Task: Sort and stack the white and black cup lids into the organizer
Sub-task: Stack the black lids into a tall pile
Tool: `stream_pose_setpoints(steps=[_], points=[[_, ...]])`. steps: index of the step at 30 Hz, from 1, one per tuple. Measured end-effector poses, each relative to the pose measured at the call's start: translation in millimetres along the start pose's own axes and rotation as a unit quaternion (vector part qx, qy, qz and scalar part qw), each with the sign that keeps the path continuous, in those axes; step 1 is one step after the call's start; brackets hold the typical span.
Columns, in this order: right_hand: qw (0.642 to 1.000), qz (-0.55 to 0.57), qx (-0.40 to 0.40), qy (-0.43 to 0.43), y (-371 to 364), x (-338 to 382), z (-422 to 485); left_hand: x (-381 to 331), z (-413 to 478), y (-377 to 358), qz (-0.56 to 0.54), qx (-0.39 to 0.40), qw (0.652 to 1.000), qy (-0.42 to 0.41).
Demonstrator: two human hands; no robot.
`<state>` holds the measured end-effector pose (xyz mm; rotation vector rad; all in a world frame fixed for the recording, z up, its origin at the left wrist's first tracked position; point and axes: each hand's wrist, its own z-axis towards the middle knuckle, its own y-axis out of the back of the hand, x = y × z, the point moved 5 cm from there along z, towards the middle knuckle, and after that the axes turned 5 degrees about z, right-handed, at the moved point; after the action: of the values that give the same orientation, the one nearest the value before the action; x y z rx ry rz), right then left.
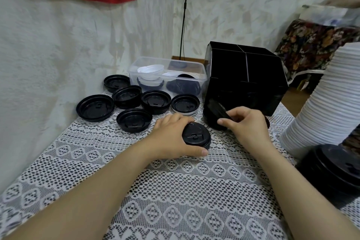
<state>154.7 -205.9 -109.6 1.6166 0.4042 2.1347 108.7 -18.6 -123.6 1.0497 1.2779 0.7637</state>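
The left hand (173,136) curls round a black lid (196,137) lying flat on the lace tablecloth (175,191), thumb at its near edge and fingers over the far edge. Just beside it, the right hand (248,125) pinches a tilted black lid (215,108), held on edge over a short black stack (213,125) just in front of the black organizer (247,87). Left of the organizer stands a clear tub (167,68) with white and black lids inside, and six loose black lids (134,120) lie upturned before it. A tall white lid stack (323,103) rises at the right, near another black stack (331,169)
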Motion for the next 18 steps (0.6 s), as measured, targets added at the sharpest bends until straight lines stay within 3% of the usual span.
stream_pose_setpoints(steps=[3, 6, 10, 12, 14, 16, 18], points=[[1.0, -0.017, -0.006, 0.009, 4, 2, 0, 0, 1, 0, 0.004, 0.004, 1.0, -0.003], [0.997, 0.065, -0.011, 0.038, 8, 10, -2, 0, 0, 1, -0.03, -0.001, 1.0, -0.008], [0.968, 0.243, -0.02, 0.06, 15, 23, -8, 0, -3, 16, -0.168, -0.131, 0.977, -0.03], [0.935, 0.354, 0.002, 0.029, 14, 26, -10, 0, -7, 25, -0.255, -0.204, 0.944, -0.044], [0.876, 0.477, 0.065, -0.021, 9, 30, -11, -2, -10, 33, -0.327, -0.24, 0.912, -0.052], [0.835, 0.528, 0.138, -0.073, 3, 36, -16, -5, -11, 36, -0.409, -0.224, 0.882, -0.061], [0.832, 0.507, 0.196, -0.109, -4, 37, -20, -10, -12, 34, -0.483, -0.164, 0.856, -0.085]])
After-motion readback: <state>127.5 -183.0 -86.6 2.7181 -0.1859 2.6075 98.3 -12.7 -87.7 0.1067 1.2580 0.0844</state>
